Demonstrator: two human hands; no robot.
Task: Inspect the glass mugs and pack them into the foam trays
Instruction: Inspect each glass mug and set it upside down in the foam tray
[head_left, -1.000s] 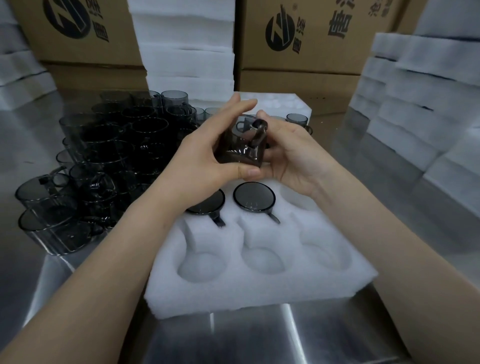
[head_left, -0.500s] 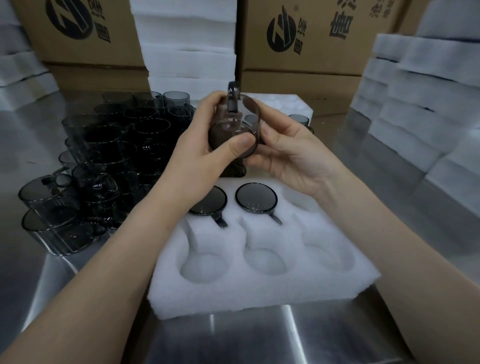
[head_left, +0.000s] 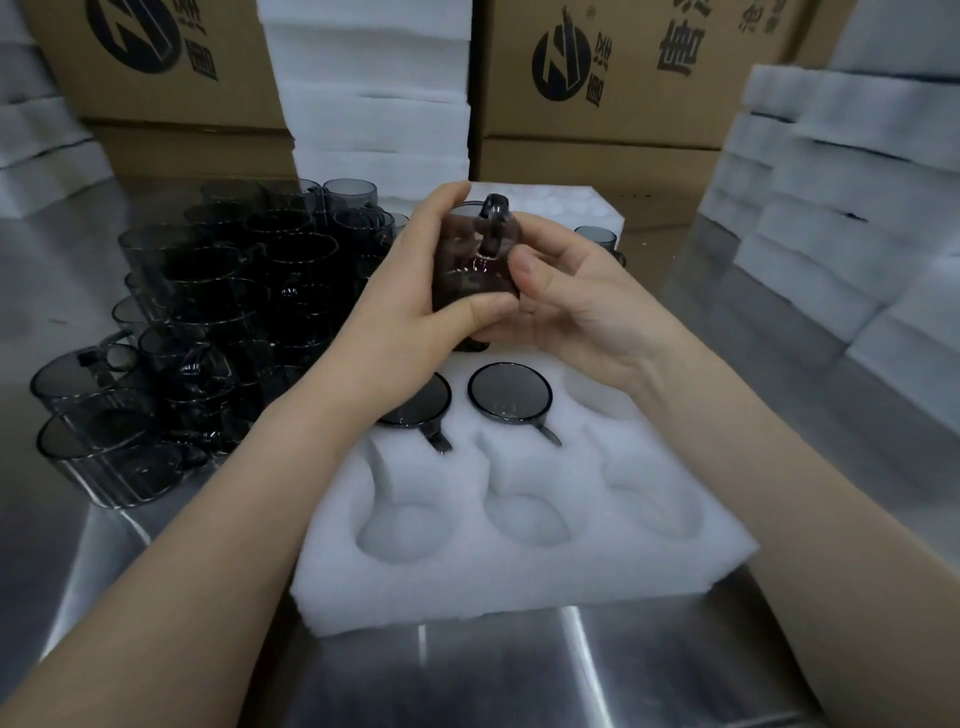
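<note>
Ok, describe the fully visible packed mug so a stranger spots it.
Find the white foam tray on the steel table. Behind its three empty near pockets, take the dark smoked-glass mug in the middle pocket: its round rim shows whole, while the left hand partly covers its neighbour.

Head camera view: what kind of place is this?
Probably a packing station in a factory or warehouse: printed cardboard cartons, stacks of white foam trays, and many glass mugs crowded on a steel table.
</note>
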